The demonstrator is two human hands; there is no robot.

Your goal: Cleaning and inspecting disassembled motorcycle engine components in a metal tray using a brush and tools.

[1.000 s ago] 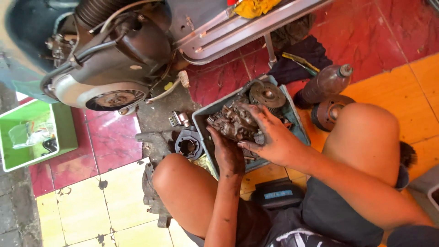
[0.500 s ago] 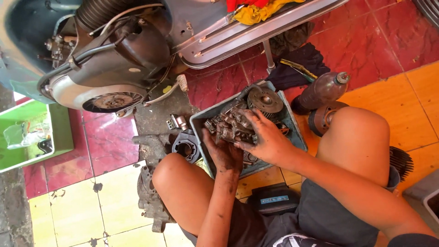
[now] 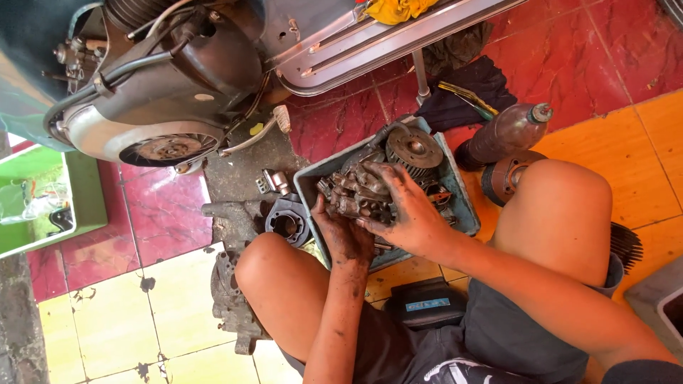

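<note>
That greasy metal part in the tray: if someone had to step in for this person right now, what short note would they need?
Left hand: grips the near side of the greasy metal part from below.
Right hand: lies over the top of the part, fingers spread on it.
The part sits in the blue tray on the floor between the knees, beside a round toothed disc.
Nearby: a dark ring-shaped piece left of the tray, a brown bottle to its right, the scooter engine above.
Done: the part is off the scooter and in both hands.
Left: cannot tell from this view how far it has been taken apart.
</note>
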